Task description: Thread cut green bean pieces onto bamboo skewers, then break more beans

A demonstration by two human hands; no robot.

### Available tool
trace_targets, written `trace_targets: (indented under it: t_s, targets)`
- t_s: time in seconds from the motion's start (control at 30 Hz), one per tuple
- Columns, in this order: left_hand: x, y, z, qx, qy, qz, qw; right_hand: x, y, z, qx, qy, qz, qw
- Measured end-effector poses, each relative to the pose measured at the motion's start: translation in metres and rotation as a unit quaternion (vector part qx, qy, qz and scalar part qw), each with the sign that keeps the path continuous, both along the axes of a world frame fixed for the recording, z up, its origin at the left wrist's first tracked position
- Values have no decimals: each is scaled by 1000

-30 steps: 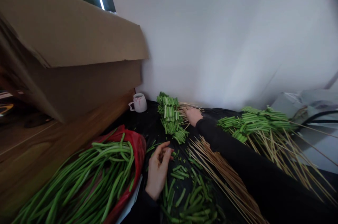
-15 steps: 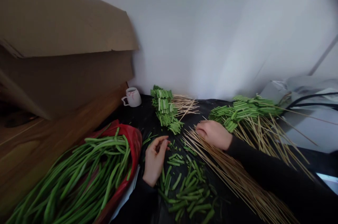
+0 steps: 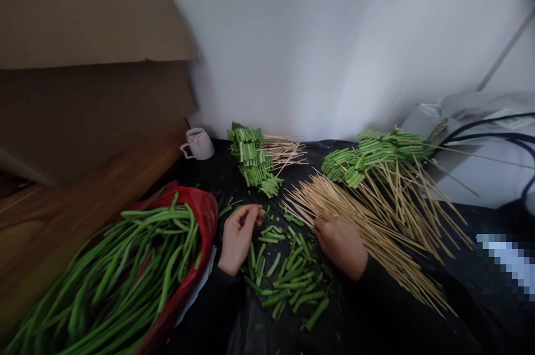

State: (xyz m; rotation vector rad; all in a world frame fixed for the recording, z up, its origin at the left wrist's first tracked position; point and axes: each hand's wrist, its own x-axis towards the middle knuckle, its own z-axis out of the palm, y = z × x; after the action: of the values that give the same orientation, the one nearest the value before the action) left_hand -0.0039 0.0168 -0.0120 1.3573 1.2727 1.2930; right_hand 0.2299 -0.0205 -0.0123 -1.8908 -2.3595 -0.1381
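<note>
My left hand point(image 3: 237, 237) is held above the black cover with thumb and fingertips pressed together. A bit of green shows by its fingertips, too small to make out. Below and right of it lies a loose heap of cut green bean pieces point(image 3: 296, 285). My right hand point(image 3: 340, 243), a ring on one finger, is curled against the left edge of a spread bundle of bamboo skewers point(image 3: 368, 221). What its fingers hold is hidden. Behind the hands, a stack of bean pieces on skewers point(image 3: 253, 157) lies crosswise, and another skewered bean stack point(image 3: 376, 154) sits to the right.
A red plastic bag point(image 3: 208, 207) full of long green beans point(image 3: 112, 277) stands at the left. A white mug point(image 3: 199, 144) is near the wall, beside a big cardboard box point(image 3: 96, 15). White plastic bags point(image 3: 472, 171) and black cables point(image 3: 493, 135) are on the right.
My right hand has moved down from the skewers' tip end to the bundle's near left edge. The left hand stays pinched in about the same place. The view has shifted slightly.
</note>
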Motion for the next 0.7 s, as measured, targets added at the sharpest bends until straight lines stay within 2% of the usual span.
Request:
trace_targets:
  t_s: [0.2, 0.43, 0.57, 0.7]
  targets:
    - [-1, -1, 4, -16, 91, -55, 994, 0, -6, -12, 45, -3, -10, 999]
    - [-2, -6, 7, -24, 153, -158, 975, -1, -12, -4, 108, 107, -10, 988]
    - [5, -12, 9, 8, 207, -215, 954, -4, -16, -3, 140, 179, 16, 974]
    - [16, -23, 17, 72, 268, -274, 921, -3, -18, -5, 172, 192, 33, 966]
